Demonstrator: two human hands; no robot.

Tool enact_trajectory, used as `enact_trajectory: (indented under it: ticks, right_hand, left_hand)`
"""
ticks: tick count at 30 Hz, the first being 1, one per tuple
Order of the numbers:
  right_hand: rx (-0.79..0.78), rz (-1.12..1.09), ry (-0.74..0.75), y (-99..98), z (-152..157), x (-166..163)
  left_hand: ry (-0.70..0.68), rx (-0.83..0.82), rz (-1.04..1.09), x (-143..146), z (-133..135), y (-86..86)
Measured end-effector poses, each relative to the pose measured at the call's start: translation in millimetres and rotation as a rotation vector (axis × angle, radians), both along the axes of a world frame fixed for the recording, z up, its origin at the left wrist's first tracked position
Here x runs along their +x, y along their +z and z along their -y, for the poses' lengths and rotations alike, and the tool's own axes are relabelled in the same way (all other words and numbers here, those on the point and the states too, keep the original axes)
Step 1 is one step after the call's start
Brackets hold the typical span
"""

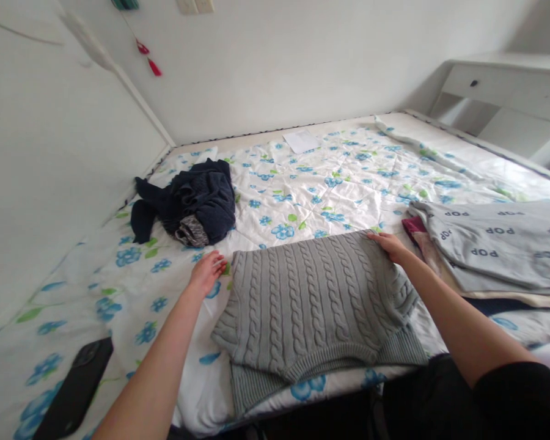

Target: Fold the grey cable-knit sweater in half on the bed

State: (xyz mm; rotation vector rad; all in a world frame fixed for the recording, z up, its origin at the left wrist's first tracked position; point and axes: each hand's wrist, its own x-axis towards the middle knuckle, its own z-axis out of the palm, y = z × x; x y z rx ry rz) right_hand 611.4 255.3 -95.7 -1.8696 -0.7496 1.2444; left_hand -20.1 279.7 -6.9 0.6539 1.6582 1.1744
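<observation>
White walls (302,61) close in a bed (348,177) under a blue-flowered quilt (daylight, soft and even). A white shelf unit (499,91) stands far right; red tassels (149,58) hang far left.
</observation>
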Motion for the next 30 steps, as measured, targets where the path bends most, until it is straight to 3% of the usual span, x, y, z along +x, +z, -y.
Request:
enact_trajectory:
  ticks: [5, 8, 12, 17, 26, 30]
  right_hand:
    - [0.059, 0.024, 0.013, 2.1, -1.0, -3.7]
    - [0.071, 0.044, 0.039, 3.4, -0.5, -6.2]
    - [0.077, 0.089, 0.016, 5.5, 0.6, -9.7]
    - [0.084, 0.091, 0.001, 9.2, 1.4, -13.7]
    - [0.086, 0.110, -0.002, 8.9, 2.1, -14.2]
    - [0.091, 0.090, -0.004, 8.0, 1.9, -14.3]
  left_hand:
    - [-0.497, 0.214, -0.551, -2.1, -6.8, -2.7]
    - [-0.732, 0.310, -0.694, 2.5, -7.9, -1.9]
    - [-0.662, 0.347, -0.612, 5.7, -6.0, 3.7]
    - [-0.569, 0.169, -0.458, 6.0, -3.6, 8.9]
    - [-0.732, 0.210, -0.717, 0.9, -5.4, 8.7]
    - [-0.605, 0.225, -0.763, -1.7, -9.3, 13.1]
